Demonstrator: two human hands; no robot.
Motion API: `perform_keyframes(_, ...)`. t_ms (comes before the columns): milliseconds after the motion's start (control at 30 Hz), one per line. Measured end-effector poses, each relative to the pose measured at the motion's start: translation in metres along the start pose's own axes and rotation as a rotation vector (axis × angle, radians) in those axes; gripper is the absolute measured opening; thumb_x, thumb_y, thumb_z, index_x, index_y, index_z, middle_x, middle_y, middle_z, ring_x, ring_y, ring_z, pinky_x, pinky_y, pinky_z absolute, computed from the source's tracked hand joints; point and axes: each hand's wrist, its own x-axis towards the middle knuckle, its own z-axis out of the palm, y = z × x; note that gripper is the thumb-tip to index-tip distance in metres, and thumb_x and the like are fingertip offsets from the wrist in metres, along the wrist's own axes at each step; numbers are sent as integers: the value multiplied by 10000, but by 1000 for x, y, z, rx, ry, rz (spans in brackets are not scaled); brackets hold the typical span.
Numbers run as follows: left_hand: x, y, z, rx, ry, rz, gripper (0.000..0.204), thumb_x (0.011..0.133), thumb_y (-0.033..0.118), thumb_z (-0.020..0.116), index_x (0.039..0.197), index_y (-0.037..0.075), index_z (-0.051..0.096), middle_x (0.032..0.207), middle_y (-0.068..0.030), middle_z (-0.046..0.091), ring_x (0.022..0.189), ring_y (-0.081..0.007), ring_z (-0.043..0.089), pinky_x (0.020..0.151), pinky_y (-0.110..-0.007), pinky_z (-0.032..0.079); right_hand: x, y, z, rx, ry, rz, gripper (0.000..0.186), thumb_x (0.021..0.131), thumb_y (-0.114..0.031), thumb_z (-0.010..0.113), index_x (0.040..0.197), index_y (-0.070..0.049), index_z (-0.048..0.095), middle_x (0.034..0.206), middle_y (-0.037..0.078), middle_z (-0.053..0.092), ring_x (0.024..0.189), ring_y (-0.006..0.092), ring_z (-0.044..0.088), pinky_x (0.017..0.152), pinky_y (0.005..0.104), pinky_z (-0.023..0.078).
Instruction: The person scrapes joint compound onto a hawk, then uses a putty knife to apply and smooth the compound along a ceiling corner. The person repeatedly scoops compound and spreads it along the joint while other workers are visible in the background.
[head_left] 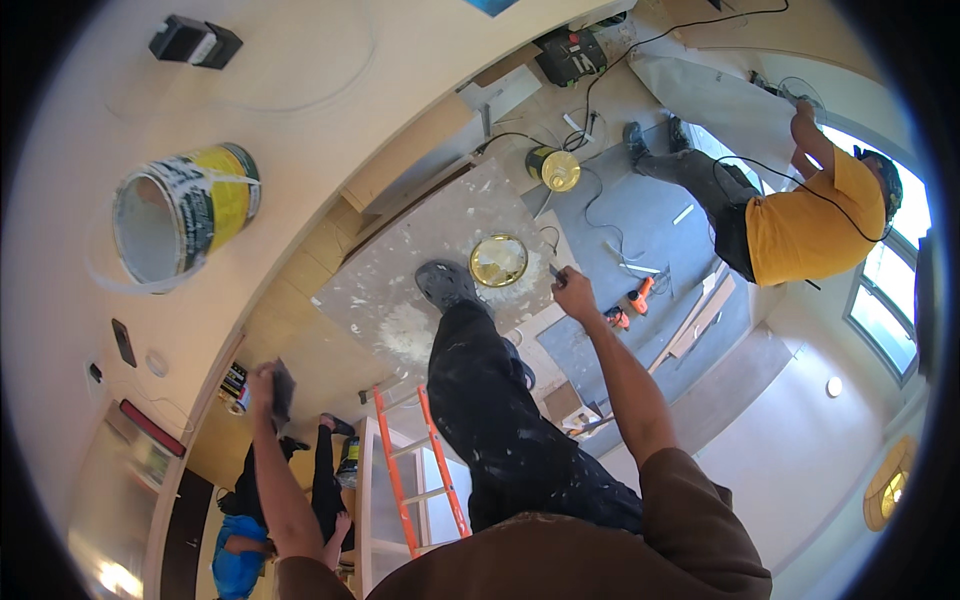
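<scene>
Clasping a dark flat plate [284, 392] at eight o'clock, the left hand [262, 386] wraps one side; at three, the right hand [573, 293] pinches a small blade [556, 272]. Both tools look light and stiff, surest held behind the edge. Spattered boarding [400, 235] lies towards eleven; a yellow-shirted worker [810, 235] stands at half past two.

Print on the yellow-black bucket [207, 208] cannot be read.

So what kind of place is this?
It looks like a room being fixed up, maybe in a home: there's an orange ladder, a white-smeared bucket and orange power tools.
</scene>
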Motion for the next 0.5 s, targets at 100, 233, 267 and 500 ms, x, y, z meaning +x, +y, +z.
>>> perform_keyframes(100, 52, -34, -16, -198, -106, -43, 270, 886, 180, 577, 1007, -13, 721, 833, -107, 700, 799, -203, 681, 752, -335, 542, 57, 25, 36, -24, 16, -154, 278, 788, -155, 707, 1003, 10, 644, 995, 261, 683, 933, 436, 664, 819, 477, 527)
perform_keyframes(233, 63, 99, 18, -157, -40, 178, 208, 938, 178, 590, 1012, 7, 683, 721, -52, 633, 517, -134, 558, 454, -308, 436, 99, 87, 70, -57, 181, -65, 317, 779, -172, 697, 1021, 28, 652, 987, 266, 685, 956, 442, 661, 859, 499, 520)
perform_keyframes(267, 49, 112, 25, -147, 61, 203, 213, 952, 203, 600, 1011, 17, 686, 721, -45, 632, 518, -128, 552, 445, -305, 421, 115, 107, 88, -30, 213, -66, 330, 779, -183, 688, 1029, 28, 645, 987, 267, 688, 964, 440, 662, 861, 501, 518)
perform_keyframes(500, -104, -59, 167, -373, 143, 177, 317, 944, 272, 624, 1084, -5, 691, 751, -28, 585, 691, -124, 535, 630, -291, 438, 115, 157, 101, 307, 348, -170, 305, 797, -217, 651, 995, 14, 647, 940, 235, 707, 923, 403, 683, 832, 450, 522)
